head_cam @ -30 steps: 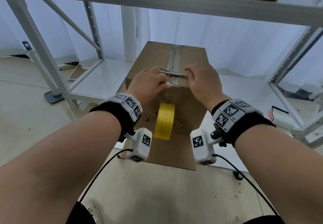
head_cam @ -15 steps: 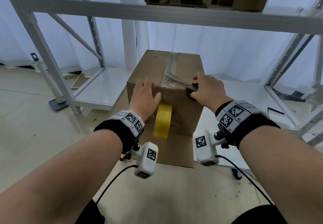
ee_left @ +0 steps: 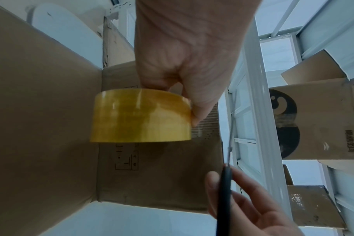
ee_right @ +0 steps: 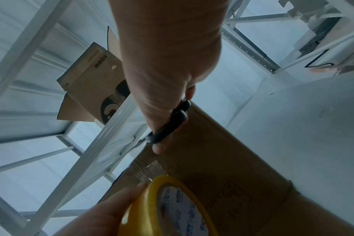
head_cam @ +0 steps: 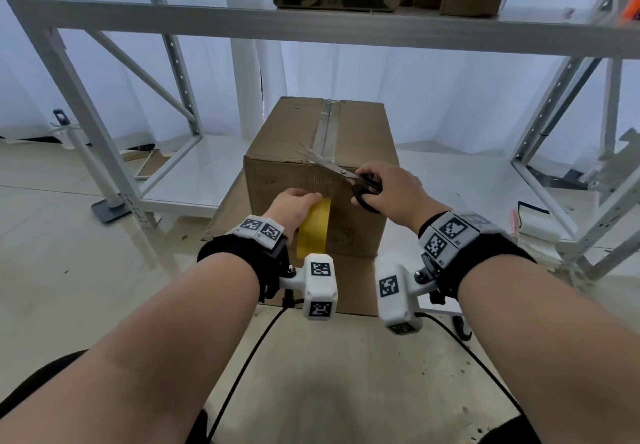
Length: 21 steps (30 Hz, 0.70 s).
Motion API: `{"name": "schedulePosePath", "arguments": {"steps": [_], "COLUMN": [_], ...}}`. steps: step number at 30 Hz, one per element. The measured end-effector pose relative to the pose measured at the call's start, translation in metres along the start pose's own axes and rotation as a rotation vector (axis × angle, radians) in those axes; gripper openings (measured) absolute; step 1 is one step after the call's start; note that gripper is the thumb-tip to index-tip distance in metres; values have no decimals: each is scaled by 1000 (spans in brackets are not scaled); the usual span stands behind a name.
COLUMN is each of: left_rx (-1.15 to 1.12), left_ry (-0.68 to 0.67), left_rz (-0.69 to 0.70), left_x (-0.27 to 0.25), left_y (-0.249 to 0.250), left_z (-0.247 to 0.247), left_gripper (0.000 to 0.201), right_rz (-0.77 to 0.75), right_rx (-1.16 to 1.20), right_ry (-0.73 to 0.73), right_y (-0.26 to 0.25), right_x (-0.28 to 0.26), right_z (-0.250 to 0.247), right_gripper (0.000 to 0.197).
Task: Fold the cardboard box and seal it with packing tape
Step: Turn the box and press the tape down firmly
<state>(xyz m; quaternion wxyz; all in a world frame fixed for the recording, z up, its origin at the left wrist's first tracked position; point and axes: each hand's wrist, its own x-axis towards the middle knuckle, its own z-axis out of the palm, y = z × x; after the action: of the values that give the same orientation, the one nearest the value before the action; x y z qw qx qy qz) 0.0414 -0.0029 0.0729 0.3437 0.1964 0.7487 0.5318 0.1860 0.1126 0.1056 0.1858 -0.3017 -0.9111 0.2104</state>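
White metal shelving all round, pale floor below w/ a brown cardboard box (head_cam: 320,180) standing closed on a flat cardboard sheet (head_cam: 349,284). Clear tape strip (head_cam: 327,128) running along the top seam and down over the near edge. Left hand (head_cam: 294,208) wrapped round the yellow-tinted roll of packing tape (head_cam: 313,228), held against the front face. Right hand (head_cam: 388,190) gripping black-handled scissors (head_cam: 346,176), blades lying at the top front edge. Prob the cutting step rn, top seam basically done. Next up imo: snip between roll and box, keep strip taut, then press the loose end flat. Can't tell if already cut tbh.
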Motion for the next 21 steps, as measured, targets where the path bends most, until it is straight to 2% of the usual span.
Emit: {"name": "schedulePosePath", "arguments": {"steps": [2,6,9,11,15,17,21], "left_rx": [-23,-5,30,30,-35,-93,-121], "left_ry": [26,69,133,152,118,102,121], "left_rz": [-10,8,53,83,49,28,18], "left_x": [2,6,8,7,2,0,-9], "left_y": [0,0,-5,-8,-16,-17,-14], "left_z": [0,2,7,10,11,10,13], "left_gripper": [35,38,23,21,37,33,20], "right_rz": [5,6,7,15,57,99,179], "right_rx": [-62,-77,-72,-61,92,160,99], "right_ry": [-20,-8,3,-21,-171,-255,-360], "right_y": [-1,2,3,5,14,15,17], "right_x": [5,8,10,11,4,-5,-22], "right_z": [-1,3,5,5,-3,-11,-32], "right_gripper": [42,39,39,41,50,53,50]}}
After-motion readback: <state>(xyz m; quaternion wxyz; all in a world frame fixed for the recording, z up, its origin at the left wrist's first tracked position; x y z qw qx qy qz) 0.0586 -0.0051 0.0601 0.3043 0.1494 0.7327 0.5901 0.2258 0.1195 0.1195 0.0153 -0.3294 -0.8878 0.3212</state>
